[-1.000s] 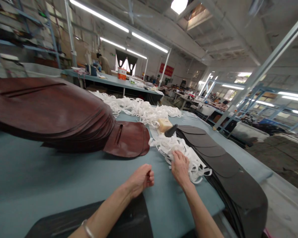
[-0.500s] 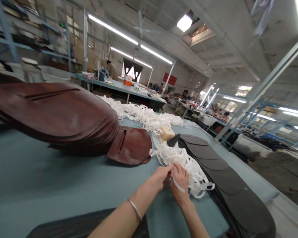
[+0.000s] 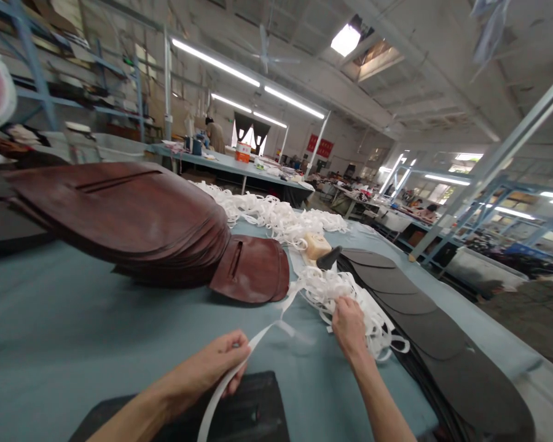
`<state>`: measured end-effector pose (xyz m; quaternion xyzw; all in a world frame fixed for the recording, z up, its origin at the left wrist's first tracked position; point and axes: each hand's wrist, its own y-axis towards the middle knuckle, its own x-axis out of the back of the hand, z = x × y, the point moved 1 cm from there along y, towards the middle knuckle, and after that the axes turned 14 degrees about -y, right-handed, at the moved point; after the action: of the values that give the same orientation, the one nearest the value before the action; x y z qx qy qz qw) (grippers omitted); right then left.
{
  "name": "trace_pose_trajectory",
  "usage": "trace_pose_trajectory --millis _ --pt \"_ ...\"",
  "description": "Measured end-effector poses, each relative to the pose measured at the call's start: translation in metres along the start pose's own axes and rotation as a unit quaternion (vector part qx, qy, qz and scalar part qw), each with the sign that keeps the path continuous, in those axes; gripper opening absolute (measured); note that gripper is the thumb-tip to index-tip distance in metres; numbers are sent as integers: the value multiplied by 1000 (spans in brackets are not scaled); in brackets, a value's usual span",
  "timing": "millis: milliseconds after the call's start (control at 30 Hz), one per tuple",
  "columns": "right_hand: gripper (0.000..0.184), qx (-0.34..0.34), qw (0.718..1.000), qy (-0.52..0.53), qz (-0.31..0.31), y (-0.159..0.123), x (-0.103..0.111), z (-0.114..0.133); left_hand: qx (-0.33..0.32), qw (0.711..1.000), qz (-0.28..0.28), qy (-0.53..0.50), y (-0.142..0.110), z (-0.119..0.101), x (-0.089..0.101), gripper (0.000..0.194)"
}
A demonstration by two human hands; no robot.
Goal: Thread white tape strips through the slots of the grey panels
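Left hand drawn back, pinching white strap, slanting up-right, into tangle

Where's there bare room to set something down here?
Open blue tabletop lies between the brown leather stack and your left hand; a narrower strip runs right of the black stack. It's crowded at your right hand, where white straps pile against the black stack.

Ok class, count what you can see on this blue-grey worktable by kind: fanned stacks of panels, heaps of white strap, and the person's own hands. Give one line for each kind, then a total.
Fanned panel stacks: 2 (reddish-brown stack, black stack)
White strap heaps: 2 (far heap, near heap)
Hands: 2 (left hand, right hand)
Total: 6
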<state>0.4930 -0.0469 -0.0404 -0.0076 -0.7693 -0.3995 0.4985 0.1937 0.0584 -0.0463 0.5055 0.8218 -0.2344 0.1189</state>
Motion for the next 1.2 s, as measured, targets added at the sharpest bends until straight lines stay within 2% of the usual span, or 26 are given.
trace_pose_trajectory --millis 67,100,133,167,233,300,400,500,567,667,767,867,967,1033,1133,1200 --pt "25 7 999 38 -25 -9 28 32 7 997 -14 73 -16 2 5 31" --pt "23 25 994 94 -48 -16 44 52 12 995 -12 101 -20 3 5 31" --pt "22 92 980 168 -43 -25 59 75 10 992 -6 122 -22 4 3 32" --pt "22 169 957 234 -6 -34 72 97 2 991 2 137 -24 5 1 32" --pt "21 265 909 311 82 -49 87 129 -23 987 6 160 -26 6 1 31" --pt "22 291 881 338 156 -57 85 142 -43 981 -19 191 -32 5 9 30" --pt "28 284 879 323 204 -57 61 132 -31 967 -70 242 -50 7 30 31" --pt "28 320 869 298 230 -52 38 114 2 957 -90 277 -69 10 43 32" --pt "25 350 872 243 242 -49 27 102 12 951 -95 293 -78 13 47 32" --pt "20 339 902 124 237 -39 13 79 15 949 -98 299 -92 15 49 29" --pt "15 267 940 51 209 -26 3 54 31 954 -70 288 -107 14 48 26" --pt "17 229 960 9 158 -21 12 51 64 965 -13 256 -116 11 37 26" --pt "22 268 958 64 84 -34 48 83 84 972 30 215 -113 7 19 26" --pt "22 324 926 178 80 -51 77 112 69 972 34 222 -109 5 10 25" --pt "17 410 828 331 192 -77 107 142 25 964 10 263 -107 4 11 25" --pt "17 415 793 363 257 -89 114 146 12 958 -15 287 -113 7 21 26"
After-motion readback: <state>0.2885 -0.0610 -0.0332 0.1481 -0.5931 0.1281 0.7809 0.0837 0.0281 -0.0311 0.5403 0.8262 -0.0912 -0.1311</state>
